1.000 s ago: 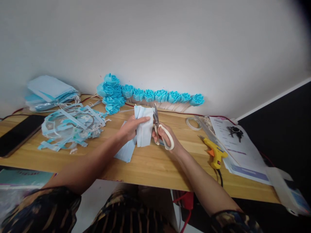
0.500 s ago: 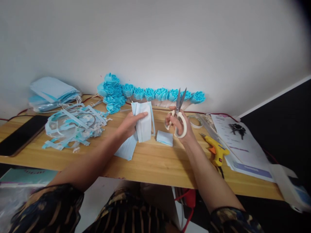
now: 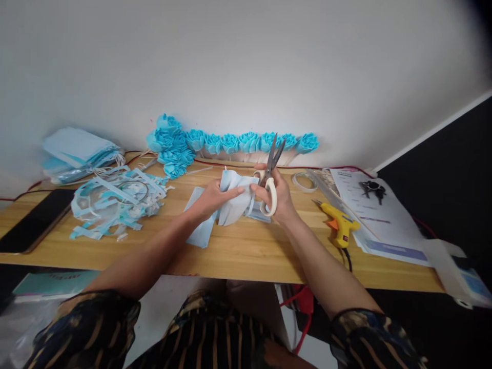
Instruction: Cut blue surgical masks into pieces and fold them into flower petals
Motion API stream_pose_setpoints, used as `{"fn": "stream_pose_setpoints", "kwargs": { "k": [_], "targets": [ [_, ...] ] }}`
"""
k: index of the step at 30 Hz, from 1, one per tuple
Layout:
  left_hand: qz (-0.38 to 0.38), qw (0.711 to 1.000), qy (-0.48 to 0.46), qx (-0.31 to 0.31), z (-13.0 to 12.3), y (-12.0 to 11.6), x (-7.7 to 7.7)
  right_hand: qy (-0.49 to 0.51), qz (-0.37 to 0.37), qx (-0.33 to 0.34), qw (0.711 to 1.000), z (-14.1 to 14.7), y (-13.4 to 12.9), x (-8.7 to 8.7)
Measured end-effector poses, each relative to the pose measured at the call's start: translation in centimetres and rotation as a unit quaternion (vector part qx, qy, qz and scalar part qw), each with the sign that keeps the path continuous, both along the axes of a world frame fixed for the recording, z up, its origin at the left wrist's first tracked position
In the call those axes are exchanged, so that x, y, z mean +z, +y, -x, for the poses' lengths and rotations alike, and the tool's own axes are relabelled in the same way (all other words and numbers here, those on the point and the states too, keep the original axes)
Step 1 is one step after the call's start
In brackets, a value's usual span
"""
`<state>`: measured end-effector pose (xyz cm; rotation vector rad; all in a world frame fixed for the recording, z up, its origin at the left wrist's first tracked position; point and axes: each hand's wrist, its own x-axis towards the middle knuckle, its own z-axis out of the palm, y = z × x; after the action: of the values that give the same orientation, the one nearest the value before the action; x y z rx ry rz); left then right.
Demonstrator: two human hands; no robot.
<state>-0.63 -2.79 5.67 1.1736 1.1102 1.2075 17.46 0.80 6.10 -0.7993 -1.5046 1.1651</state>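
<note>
Near the centre of the frame, we held a pale blue pleated face mask (image 3: pixel 232 205), our left hand (image 3: pixel 212 199) pinching it thumb-on-top. Our right hand (image 3: pixel 283 197) gripped white-handled scissors (image 3: pixel 273 197), blades parted and pointing up, while its thumb met the mask's right edge, where a narrow strip (image 3: pixel 251 201) hung. That edge looked partly cut, we judged. Below the hands lay a flat blue mask piece (image 3: pixel 202 233), and to its right another blue piece (image 3: pixel 259 212). Left of centre, a heap of trimmings (image 3: pixel 115 197) showed plenty already cut; at upper left, stacked masks (image 3: pixel 79 146) still had ear loops. Formed blue flowers (image 3: pixel 249 142) lined the wall above centre. The yellow glue gun (image 3: pixel 341 225) lay at right, apart from our hands.
</note>
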Motion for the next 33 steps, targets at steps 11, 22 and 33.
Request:
{"fn": "stream_pose_setpoints", "kwargs": {
  "k": [11, 22, 33],
  "targets": [
    [-0.014, 0.997, -0.046, 0.054, 3.6, 1.9, 0.8, 0.025, 0.041, 0.012, 0.999, -0.3, 1.0, -0.6],
    [-0.067, 0.992, 0.101, -0.045, 2.1, 0.7, 1.0, -0.052, -0.044, 0.033, 0.997, -0.6, 0.5, 0.9],
    [-0.099, 0.982, 0.162, -0.007, 4.9, 3.0, -0.4, 0.007, -0.064, -0.109, 0.992, -1.6, 2.4, 0.6]
  ]
}}
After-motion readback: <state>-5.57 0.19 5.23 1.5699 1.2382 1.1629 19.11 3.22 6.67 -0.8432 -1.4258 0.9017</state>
